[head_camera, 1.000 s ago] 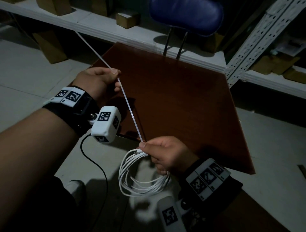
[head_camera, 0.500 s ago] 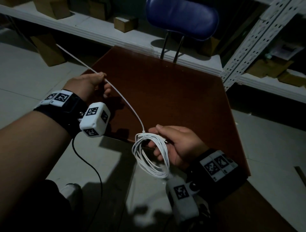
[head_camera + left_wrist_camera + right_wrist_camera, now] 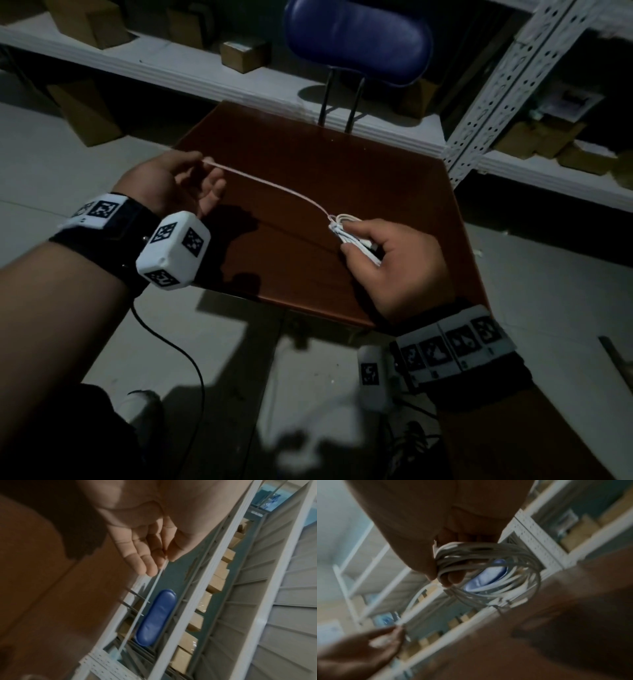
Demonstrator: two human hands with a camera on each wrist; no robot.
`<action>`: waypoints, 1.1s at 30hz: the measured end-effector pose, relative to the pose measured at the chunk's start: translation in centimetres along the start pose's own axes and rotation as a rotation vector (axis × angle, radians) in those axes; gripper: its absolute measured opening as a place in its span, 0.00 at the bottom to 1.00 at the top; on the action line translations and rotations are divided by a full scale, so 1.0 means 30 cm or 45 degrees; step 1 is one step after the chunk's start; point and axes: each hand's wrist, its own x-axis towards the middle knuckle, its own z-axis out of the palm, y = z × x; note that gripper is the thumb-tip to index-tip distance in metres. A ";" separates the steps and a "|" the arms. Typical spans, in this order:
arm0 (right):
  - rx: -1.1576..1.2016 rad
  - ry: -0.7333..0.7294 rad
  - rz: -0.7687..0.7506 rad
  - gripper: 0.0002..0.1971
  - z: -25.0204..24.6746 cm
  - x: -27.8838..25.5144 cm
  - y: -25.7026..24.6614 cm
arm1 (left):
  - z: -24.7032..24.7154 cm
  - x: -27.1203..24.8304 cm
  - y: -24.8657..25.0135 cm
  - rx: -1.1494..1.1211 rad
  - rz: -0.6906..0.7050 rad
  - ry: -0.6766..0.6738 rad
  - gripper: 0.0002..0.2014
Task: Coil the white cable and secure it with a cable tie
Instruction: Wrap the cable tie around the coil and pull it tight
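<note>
The white cable (image 3: 344,228) is wound into a small coil of several loops, bunched in my right hand (image 3: 354,240) just above the brown table (image 3: 342,164). In the right wrist view the coil (image 3: 489,563) is gripped between thumb and fingers, its loops hanging beyond them. A thin white cable tie (image 3: 270,185) runs from the coil, leftward and slightly up, to my left hand (image 3: 205,169). That hand pinches the tie's far end between thumb and forefinger. In the left wrist view the cable tie (image 3: 145,601) leaves the fingertips (image 3: 150,569) as one taut strip.
A blue chair (image 3: 356,37) stands behind the table's far edge. White shelving (image 3: 191,78) with cardboard boxes runs along the back, with a perforated upright (image 3: 496,96) at the right. A black wire (image 3: 178,349) hangs from my left wrist over the floor.
My right hand has risen with the coil from below the table's near edge to above the tabletop. The tie's tail no longer sticks out past my left hand, which now holds its end.
</note>
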 end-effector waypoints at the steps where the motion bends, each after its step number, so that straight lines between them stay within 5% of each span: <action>1: -0.083 0.004 -0.017 0.16 0.011 0.003 0.020 | -0.004 0.006 -0.011 0.016 -0.018 0.030 0.03; 8: -0.583 -0.198 0.125 0.18 0.061 0.014 0.136 | -0.023 0.029 -0.092 0.221 -0.172 0.147 0.12; 14: -0.677 -0.386 0.205 0.19 0.124 0.015 0.192 | -0.042 0.046 -0.114 0.199 -0.244 0.135 0.17; 25: -0.583 -0.387 0.242 0.21 0.153 0.026 0.173 | -0.082 0.079 -0.113 0.135 -0.192 0.186 0.13; 33: -0.370 -0.079 0.356 0.15 0.096 0.034 0.131 | -0.091 0.062 -0.058 0.222 -0.186 0.365 0.15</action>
